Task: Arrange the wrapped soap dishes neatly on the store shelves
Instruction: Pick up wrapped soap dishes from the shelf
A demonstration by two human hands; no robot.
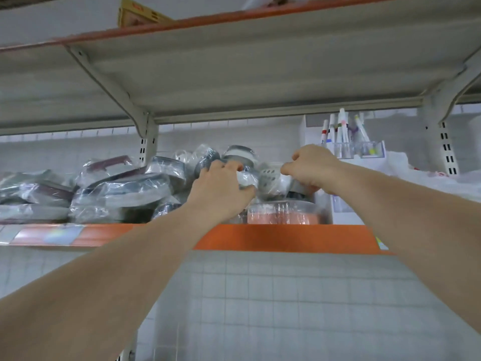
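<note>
Centrally, gripped one wrapped soap dish (263, 178) with both hands: left hand (221, 188) fingers curled around it, right hand (309, 168) pinching wrap. Risked toppling loose pile (117, 188) off shelf (286, 237).

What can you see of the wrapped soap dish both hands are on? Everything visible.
The wrapped soap dish is whitish with a patch of small dark holes, sealed in clear crinkled plastic. It sits tilted on top of the pile, above a clear-lidded orange container at the shelf's orange front edge. The left hand has its grip on the left end, fingers curled round it; the right hand pinches the wrap on the right. Its lower part is hidden.
</note>
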